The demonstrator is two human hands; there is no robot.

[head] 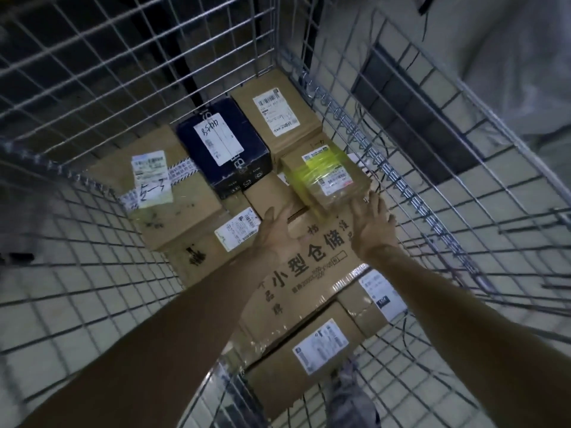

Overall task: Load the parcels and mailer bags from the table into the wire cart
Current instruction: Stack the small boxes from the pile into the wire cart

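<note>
The only camera rides on my head, facing forward and steeply down into the wire cart (123, 66) from close above its near rim. The bent, blurred frame edges probably come from the wide lens.

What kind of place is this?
Likely a parcel depot or courier sorting room: a wire cart holds cardboard parcels with barcode shipping labels, among them a dark blue box, and the floor is plain tile.
</note>
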